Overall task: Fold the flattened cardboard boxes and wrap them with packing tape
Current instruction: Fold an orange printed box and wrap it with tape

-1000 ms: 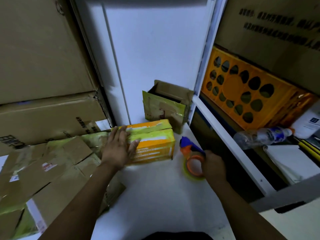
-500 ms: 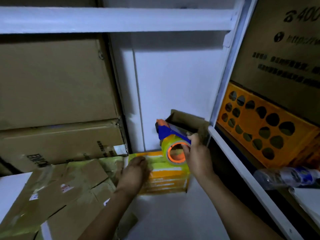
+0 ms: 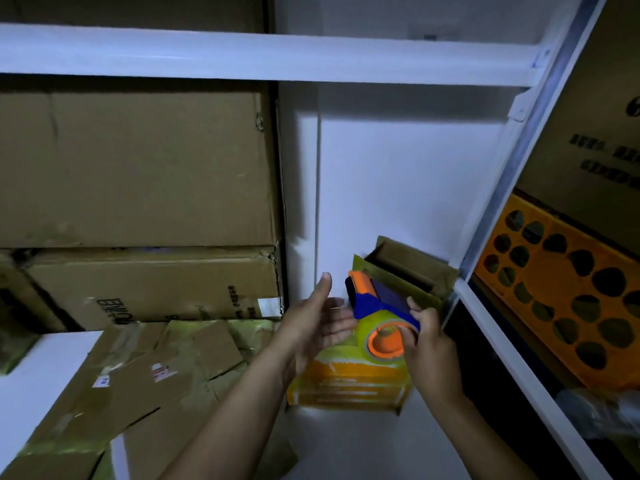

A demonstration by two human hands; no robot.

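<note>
Progress: early. One orange box [image 3: 349, 382] is folded and sits on the shelf [image 3: 363, 445] under the hands; can't tell if it's taped. To the left, the cardboard pile [image 3: 138, 375] lies flat, not folded yet. Behind, a small box [image 3: 408, 268] has its top open. Hands: right hand [image 3: 426, 341] grips the tape dispenser [image 3: 377, 310] above the orange box, fingers curled round it. The left hand [image 3: 311, 327] is wide, fingers straight, palm toward the dispenser; contact unclear. Likely going for the tape end.

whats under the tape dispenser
An orange and yellow box lies below the tape dispenser, on the white shelf. Its top is partly covered by the dispenser and the right hand.
</note>
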